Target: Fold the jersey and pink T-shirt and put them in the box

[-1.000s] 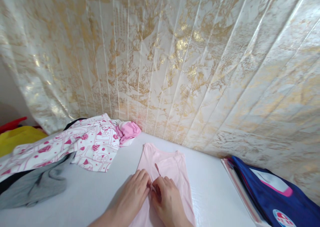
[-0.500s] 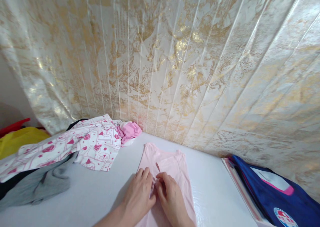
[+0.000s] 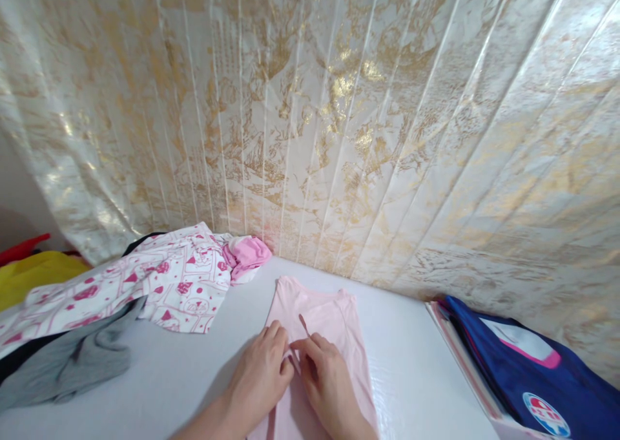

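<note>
Pale pink sleeveless top in thin knit cloth (image 3: 334,314), laid flat on the white, smooth-covered tabletop (image 3: 411,356), neck end toward the gold-and-white patterned curtain (image 3: 310,136), lower end running out of frame at the bottom. Reads as light, soft and limp; should bend and bunch easily, nothing fragile about it. The cover looks slick, so the cloth would probably slide if pulled from one side only. Best hold, as judged: a fingertip pinch on a raised fold, or both side edges or shoulder corners for moving it whole.

Top sits directly under both hands, below the neckline. Left hand (image 3: 261,366) over its left side, fingers bent, tips down at the cloth. Right hand (image 3: 329,375) just beside it, over the middle, forefinger and thumb curved into a loop, forefinger reaching toward the left fingers. Cloth between the two is ruffled up. Looks like pinching, but tips are partly hidden; cannot tell whether either hand really grips. Thin reddish-brown strip (image 3: 303,324) shows on the top just ahead of the right fingers; print or loose piece, cannot tell.
</note>
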Demonstrator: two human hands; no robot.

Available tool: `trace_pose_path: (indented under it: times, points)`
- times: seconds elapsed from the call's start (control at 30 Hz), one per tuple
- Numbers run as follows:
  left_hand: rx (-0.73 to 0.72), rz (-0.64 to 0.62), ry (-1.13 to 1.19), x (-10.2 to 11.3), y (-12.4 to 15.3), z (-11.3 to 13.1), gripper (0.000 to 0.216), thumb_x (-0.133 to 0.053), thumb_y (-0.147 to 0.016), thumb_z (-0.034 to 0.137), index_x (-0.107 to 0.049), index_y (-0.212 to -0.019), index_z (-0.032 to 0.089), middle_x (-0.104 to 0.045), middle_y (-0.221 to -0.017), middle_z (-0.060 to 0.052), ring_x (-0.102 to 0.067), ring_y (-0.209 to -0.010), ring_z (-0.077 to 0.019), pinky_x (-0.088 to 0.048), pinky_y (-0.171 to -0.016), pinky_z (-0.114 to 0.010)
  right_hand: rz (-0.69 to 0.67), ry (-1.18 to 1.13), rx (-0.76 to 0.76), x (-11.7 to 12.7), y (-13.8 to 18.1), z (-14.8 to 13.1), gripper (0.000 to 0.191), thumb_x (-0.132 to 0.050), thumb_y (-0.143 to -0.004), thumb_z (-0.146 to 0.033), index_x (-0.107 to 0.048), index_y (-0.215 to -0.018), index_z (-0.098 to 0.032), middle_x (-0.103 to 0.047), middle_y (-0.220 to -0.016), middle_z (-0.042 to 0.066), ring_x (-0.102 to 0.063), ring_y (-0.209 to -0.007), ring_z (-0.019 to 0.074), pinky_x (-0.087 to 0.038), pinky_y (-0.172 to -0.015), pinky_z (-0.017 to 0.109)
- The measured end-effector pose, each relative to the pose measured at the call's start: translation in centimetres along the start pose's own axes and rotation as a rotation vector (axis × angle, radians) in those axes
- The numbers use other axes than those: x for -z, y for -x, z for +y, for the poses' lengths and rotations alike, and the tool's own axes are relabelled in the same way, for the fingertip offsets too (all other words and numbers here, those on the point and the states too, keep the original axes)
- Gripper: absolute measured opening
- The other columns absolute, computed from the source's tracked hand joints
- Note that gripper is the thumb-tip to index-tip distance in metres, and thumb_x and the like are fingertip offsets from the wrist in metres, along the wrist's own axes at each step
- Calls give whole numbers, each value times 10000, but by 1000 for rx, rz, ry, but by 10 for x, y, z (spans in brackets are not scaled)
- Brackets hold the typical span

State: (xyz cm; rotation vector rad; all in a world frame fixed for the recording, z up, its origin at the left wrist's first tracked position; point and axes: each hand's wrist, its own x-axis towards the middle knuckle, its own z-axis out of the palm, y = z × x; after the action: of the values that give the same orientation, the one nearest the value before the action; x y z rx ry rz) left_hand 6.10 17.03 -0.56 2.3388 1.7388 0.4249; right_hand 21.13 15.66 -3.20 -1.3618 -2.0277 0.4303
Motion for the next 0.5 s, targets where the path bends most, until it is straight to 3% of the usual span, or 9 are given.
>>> trace_pose_path:
  times: [0.2,0.37,0.5]
  points:
    - [14,-5,19,2,2,-1,208,-443,-751,13,-524,-839,183,-547,-900,-35,-583,-863,-199,-450,-792,-304,-40,146,38,1,-2,0,285,-577,-796,13,-693,-791,-247,-636,-830,-5,-570,-796,157,-381,-736,267]
    - [-2,-22,-21,1,3,0,195,-444,-786,17,-541,-854,172,-571,-926,-60,-592,-925,-225,-460,-838,-339,-170,451,315,5,2,2,163,-695,-760,-143,-676,-904,-216,-643,-882,7,-554,-791,198,-410,-684,309]
    - [-68,21,91,0,9,-5,194,-414,-887,75,-546,-795,183,-587,-921,-61,-604,-907,-218,-480,-827,-347,-50,617,488,-4,13,9,198,-721,-747,-197,-678,-938,-169,-654,-980,40,-541,-797,203,-432,-681,324]
